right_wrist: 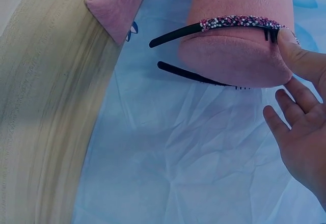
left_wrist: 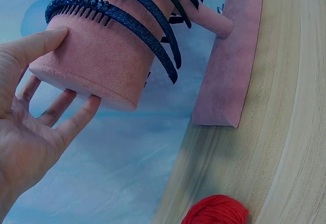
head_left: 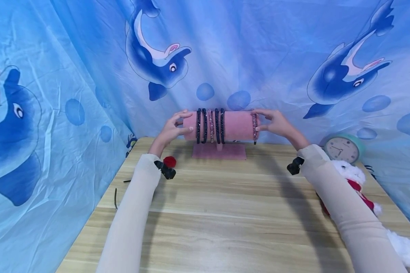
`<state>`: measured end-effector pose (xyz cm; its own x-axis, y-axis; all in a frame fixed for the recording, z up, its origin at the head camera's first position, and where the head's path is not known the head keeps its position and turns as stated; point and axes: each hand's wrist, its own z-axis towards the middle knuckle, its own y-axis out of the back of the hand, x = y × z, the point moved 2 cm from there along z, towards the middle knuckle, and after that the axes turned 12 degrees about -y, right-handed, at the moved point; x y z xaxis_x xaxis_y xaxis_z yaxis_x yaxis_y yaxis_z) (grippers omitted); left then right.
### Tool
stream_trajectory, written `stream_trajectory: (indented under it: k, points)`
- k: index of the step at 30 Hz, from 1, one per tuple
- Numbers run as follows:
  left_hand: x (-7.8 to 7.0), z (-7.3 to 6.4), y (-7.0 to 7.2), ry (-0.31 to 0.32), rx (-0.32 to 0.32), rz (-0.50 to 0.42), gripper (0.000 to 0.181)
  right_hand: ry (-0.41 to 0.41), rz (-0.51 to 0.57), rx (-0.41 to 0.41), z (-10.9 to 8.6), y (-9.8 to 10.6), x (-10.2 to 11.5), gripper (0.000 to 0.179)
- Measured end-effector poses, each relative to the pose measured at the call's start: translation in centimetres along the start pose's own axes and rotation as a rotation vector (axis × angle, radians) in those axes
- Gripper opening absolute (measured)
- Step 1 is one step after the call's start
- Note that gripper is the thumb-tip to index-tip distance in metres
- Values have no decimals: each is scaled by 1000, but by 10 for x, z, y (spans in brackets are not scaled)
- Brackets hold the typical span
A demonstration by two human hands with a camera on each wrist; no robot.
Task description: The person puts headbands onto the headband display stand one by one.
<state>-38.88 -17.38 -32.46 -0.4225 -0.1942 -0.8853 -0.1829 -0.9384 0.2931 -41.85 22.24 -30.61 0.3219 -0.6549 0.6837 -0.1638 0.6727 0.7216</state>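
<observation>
A pink padded roll (head_left: 239,126) stands on a flat pink base (head_left: 232,152) at the table's far edge. Several toothed headbands circle it: dark blue ones (head_left: 204,127) and a pink glittery one (head_left: 211,127) left of and around its middle. My left hand (head_left: 171,131) holds the roll's left end, thumb in front and fingers around the far rim. At the other end sits a black headband with pink and silver stones (right_wrist: 239,23). My right hand (head_left: 276,123) pinches this headband, its thumb (right_wrist: 290,43) on the stones and the lower fingers loose beyond the rim.
A red yarn ball (head_left: 169,162) lies left of the base. On the right are a mint-rimmed clock (head_left: 341,149) and a white plush toy (head_left: 351,172) dressed in red, partly behind my right sleeve. Thin black pieces (head_left: 115,198) lie near the left edge. A blue dolphin-print curtain (head_left: 276,45) hangs behind.
</observation>
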Motion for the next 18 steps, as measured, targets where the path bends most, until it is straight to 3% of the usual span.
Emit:
stream_trajectory:
  k: [10, 18]
  points:
    - [1, 1, 1, -11, 4, 6, 64, 15, -4, 0, 6, -7, 10, 64]
    - [2, 0, 1, 1, 4, 26, 64, 88, -10, -36, 11, -18, 19, 62]
